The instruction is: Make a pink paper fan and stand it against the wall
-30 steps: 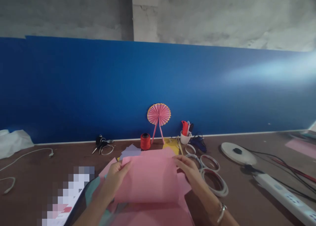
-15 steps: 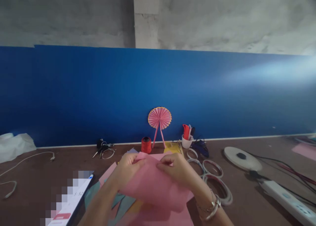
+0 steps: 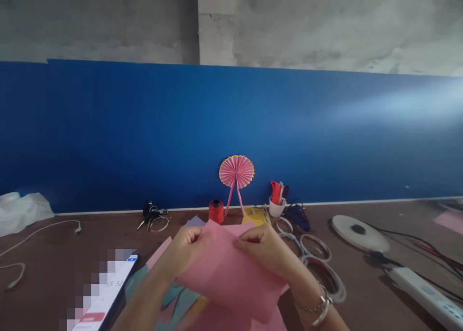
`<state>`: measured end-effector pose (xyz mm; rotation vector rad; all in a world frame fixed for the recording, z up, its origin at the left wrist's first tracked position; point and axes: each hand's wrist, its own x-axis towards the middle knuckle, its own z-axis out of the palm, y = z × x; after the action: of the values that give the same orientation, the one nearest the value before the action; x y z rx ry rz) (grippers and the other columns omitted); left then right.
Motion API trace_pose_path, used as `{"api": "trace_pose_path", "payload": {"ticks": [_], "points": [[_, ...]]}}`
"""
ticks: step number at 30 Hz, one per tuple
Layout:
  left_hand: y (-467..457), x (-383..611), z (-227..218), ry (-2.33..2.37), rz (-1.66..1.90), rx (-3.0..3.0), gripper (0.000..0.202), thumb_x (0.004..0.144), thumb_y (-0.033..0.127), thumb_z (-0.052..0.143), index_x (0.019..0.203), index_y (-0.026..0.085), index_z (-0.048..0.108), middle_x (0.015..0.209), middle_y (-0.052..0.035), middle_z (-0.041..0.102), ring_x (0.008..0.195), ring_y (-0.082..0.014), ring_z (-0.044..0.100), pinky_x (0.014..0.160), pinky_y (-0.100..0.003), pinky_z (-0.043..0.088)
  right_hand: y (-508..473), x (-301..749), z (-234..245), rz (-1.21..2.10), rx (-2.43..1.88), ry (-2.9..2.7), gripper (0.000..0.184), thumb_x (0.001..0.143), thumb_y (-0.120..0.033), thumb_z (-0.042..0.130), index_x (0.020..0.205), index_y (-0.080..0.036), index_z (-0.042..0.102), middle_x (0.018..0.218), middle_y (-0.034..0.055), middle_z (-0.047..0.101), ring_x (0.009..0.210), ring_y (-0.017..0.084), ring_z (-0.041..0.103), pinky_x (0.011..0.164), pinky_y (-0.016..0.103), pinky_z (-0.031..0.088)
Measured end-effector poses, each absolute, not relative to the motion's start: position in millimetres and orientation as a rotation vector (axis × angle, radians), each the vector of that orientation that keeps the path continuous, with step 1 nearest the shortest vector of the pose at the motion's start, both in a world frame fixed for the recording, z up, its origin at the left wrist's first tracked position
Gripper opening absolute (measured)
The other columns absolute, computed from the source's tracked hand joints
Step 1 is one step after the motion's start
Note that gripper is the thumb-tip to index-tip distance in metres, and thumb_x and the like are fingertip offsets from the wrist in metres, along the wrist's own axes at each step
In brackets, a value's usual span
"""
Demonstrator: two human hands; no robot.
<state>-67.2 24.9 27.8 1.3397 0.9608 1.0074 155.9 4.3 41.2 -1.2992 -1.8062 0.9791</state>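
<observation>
A pink sheet of paper (image 3: 227, 273) is held up in front of me, tilted, its lower part curving toward me. My left hand (image 3: 186, 251) pinches it near the upper left corner, thumb on the near face. My right hand (image 3: 265, 249) pinches the upper right edge between thumb and fingers; bracelets circle that wrist. Under the sheet lie more pink paper and teal paper (image 3: 184, 304), partly hidden by my arms. Beyond my hands, a pleated pink paper fan (image 3: 237, 171) with a yellow rim stands on two pink legs against the blue panel.
Behind my hands stand a red thread spool (image 3: 216, 211) and a white cup (image 3: 277, 206) with pens. Tape rolls (image 3: 316, 248), a white round disc (image 3: 358, 232) and a power strip (image 3: 427, 292) lie right. Keys (image 3: 150, 215) and a phone (image 3: 112, 292) lie left.
The pink sheet has been tilted so more of its face shows, its lower right corner further right. Both hands keep their pinch. The whole view has shifted slightly.
</observation>
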Motion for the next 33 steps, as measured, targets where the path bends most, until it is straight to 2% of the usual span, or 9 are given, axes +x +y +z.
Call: {"api": "trace_pose_path", "payload": {"ticks": [4,7,9,11,14,19,24,28,33], "points": [[30.9,-74.0,29.1,0.684,1.034,1.197,0.06,0.067,0.063,0.066,0.102,0.015,0.07,0.09,-0.0113,0.071,0.081,-0.027,0.064,0.068,-0.032,0.047,8.0,163.5,40.5,0.963,-1.258,-1.5,0.039,0.072,-0.042,0.064,0.046,-0.015,0.051,0.048,-0.0049,0.029,0.05,0.008,0.024,0.046,0.024,0.017],[30.6,-63.3,26.1,0.477,1.163,1.053,0.08,0.062,0.079,0.056,0.113,0.018,0.065,0.107,-0.0149,0.069,0.096,-0.0316,0.062,0.08,-0.038,0.047,12.9,165.1,37.4,0.918,-1.251,-1.248,0.037,0.067,-0.049,0.069,0.056,-0.014,0.065,0.049,-0.002,0.044,0.05,0.01,0.034,0.046,0.025,0.024],[27.3,-48.9,21.2,0.457,1.16,1.045,0.08,0.058,0.071,0.067,0.119,0.02,0.061,0.111,-0.0143,0.068,0.1,-0.0326,0.062,0.081,-0.038,0.048,16.1,162.9,34.3,0.865,-1.253,-1.158,0.036,0.064,-0.049,0.07,0.06,-0.014,0.069,0.051,-0.0008,0.05,0.051,0.011,0.037,0.048,0.025,0.028],[23.4,-34.5,14.9,0.584,1.186,1.019,0.069,0.061,0.052,0.078,0.12,0.021,0.06,0.112,-0.0128,0.068,0.098,-0.0305,0.063,0.079,-0.036,0.049,18.5,159.2,30.7,0.838,-1.234,-1.134,0.034,0.064,-0.047,0.072,0.062,-0.014,0.072,0.053,-0.0006,0.053,0.053,0.011,0.039,0.05,0.025,0.03],[21.6,-23.4,6.2,0.807,1.219,0.98,0.056,0.059,0.035,0.083,0.108,0.015,0.067,0.101,-0.0129,0.072,0.088,-0.0286,0.066,0.076,-0.035,0.05,20.1,154.7,25.9,0.892,-1.182,-1.103,0.032,0.064,-0.046,0.072,0.064,-0.014,0.073,0.055,-0.0005,0.055,0.054,0.012,0.041,0.051,0.025,0.032],[30.4,-31.2,1.7,0.884,1.186,0.987,0.034,0.062,0.038,0.079,0.084,0.012,0.073,0.072,-0.0083,0.073,0.066,-0.0216,0.065,0.064,-0.029,0.048,19.5,156.4,26.8,1.02,-1.129,-1.034,0.038,0.061,-0.05,0.074,0.062,-0.013,0.071,0.053,0.0,0.054,0.051,0.011,0.041,0.048,0.024,0.032],[36.2,-35.5,-0.6,0.811,1.143,0.934,0.034,0.065,0.041,0.076,0.085,0.013,0.073,0.073,-0.0079,0.072,0.063,-0.0193,0.064,0.063,-0.028,0.047,17.3,162.2,32.2,1.139,-1.113,-1.035,0.036,0.063,-0.049,0.074,0.065,-0.013,0.069,0.053,-0.001,0.053,0.046,0.009,0.038,0.044,0.022,0.029],[37.7,-37.0,-2.3,0.793,1.112,0.93,0.034,0.066,0.041,0.076,0.084,0.012,0.073,0.072,-0.0077,0.071,0.061,-0.0177,0.062,0.063,-0.028,0.047,18.3,164.6,30.5,1.226,-1.088,-1.035,0.034,0.066,-0.048,0.072,0.065,-0.014,0.067,0.056,0.0004,0.056,0.049,0.01,0.044,0.045,0.022,0.033],[36.8,-40.2,1.4,0.817,1.153,0.944,0.033,0.071,0.044,0.072,0.085,0.014,0.072,0.072,-0.0057,0.07,0.06,-0.0155,0.06,0.06,-0.025,0.044,20.5,163.2,28.0,1.113,-1.171,-1.083,0.037,0.062,-0.049,0.073,0.064,-0.013,0.069,0.056,0.0026,0.058,0.05,0.012,0.046,0.045,0.024,0.032]]}}
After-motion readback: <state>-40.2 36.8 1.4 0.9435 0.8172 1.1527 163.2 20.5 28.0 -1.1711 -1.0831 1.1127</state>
